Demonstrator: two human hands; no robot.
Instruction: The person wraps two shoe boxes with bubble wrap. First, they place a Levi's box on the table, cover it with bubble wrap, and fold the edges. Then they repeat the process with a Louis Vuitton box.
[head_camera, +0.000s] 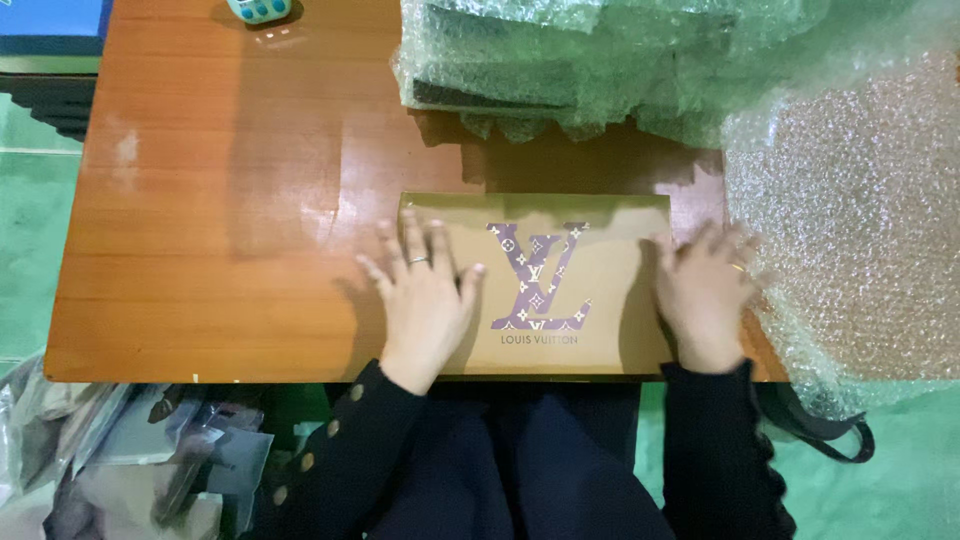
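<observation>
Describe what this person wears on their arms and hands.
Both arms are in long dark navy sleeves. The left sleeve has a row of small round gold-coloured buttons along its cuff edge. The left hand is bare apart from a thin ring on one finger. The right hand is blurred; a ring seems to show there too.

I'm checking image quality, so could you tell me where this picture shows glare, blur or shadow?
Head view: pale glare on the wooden table; right hand motion-blurred, left hand sharper; shadow under the wrapped bundles beyond the tan box.
</observation>
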